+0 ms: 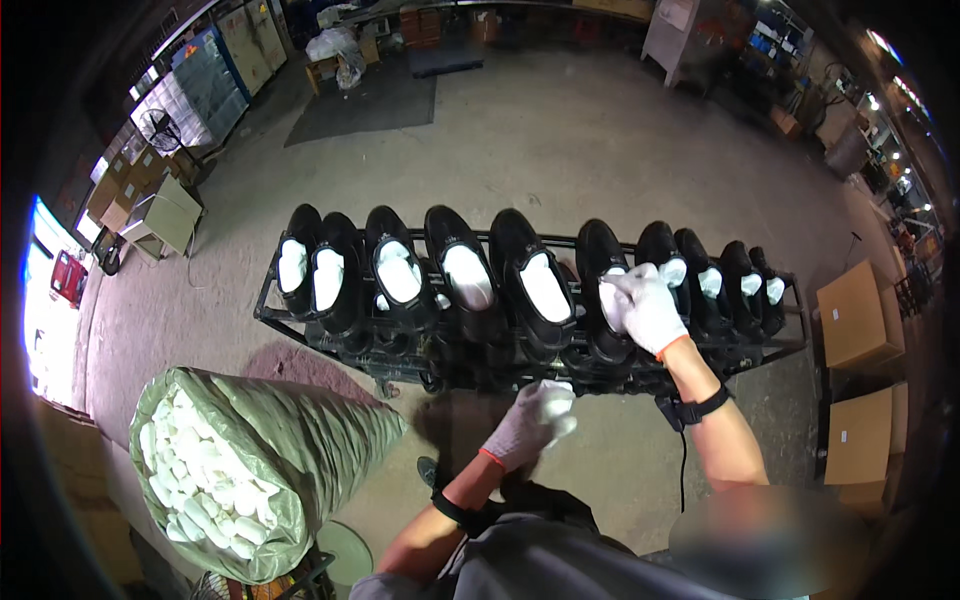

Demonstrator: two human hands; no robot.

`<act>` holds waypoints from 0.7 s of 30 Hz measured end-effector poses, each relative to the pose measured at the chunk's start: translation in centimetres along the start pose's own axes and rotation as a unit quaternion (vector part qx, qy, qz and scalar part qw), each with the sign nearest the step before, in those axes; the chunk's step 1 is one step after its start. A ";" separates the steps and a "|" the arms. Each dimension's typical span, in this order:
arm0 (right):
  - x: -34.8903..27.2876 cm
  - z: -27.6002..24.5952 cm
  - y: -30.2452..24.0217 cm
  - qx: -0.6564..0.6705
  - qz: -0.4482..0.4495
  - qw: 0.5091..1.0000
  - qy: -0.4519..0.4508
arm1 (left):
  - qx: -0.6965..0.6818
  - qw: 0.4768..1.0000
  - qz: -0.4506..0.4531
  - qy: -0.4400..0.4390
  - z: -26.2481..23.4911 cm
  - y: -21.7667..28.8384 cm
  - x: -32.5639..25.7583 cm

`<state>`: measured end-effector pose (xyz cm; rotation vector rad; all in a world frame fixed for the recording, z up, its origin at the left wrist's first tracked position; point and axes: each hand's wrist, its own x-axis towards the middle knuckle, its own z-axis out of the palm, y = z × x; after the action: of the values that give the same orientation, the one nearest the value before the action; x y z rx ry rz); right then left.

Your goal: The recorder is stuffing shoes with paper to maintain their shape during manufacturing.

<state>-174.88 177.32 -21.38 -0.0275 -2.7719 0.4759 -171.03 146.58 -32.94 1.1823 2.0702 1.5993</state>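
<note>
Both my hands wear white knit gloves with orange cuffs. My right hand (650, 308) reaches into the opening of a black shoe (598, 245) on the rack, its fingers closed at a white stuffing wad (610, 300) inside. The fingertips partly cover that wad. Nearer to me, my left hand (528, 425) is closed around another white wad (557, 400), in front of the rack. Several black shoes stand in a row along the black metal rack (790, 350), white wads showing in their openings. One such shoe (515, 240) is just left of my right hand.
A large green woven sack (330, 440) of white wads leans open at the lower left. Cardboard boxes (855, 318) stand to the right of the rack. More shoes sit on a lower level. A dark mat (370, 108) lies on the far floor; a fan (160, 130) stands at far left.
</note>
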 end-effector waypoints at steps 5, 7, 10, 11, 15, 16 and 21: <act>1.0 1.6 -1.2 0.023 0.100 0.993 0.064 | -0.213 0.955 -0.204 0.027 -3.4 5.1 0.3; 1.0 1.3 -1.0 -0.007 0.064 0.992 0.105 | -0.271 0.941 -0.186 0.074 -3.5 6.1 0.2; 0.5 0.8 -0.1 -0.042 0.064 0.992 0.099 | -0.313 0.923 -0.209 0.077 -3.7 9.7 1.3; 0.3 0.4 0.7 -0.053 0.052 0.993 0.094 | -0.322 0.922 -0.194 0.095 -3.2 10.1 1.7; -3.2 -4.4 -4.5 0.128 0.056 0.979 0.150 | -0.474 0.856 -0.193 0.075 -2.6 10.2 2.3; -5.0 -5.1 -6.2 0.242 0.109 0.958 0.106 | -0.475 0.853 -0.196 0.097 -2.5 11.3 2.9; -13.1 -6.4 -7.9 0.500 0.162 0.851 0.004 | -0.367 0.920 -0.135 0.012 1.7 12.0 6.0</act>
<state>-160.16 170.97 -17.20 -0.2456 -2.1650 1.9118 -168.48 152.80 -21.25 0.5819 1.3322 1.9697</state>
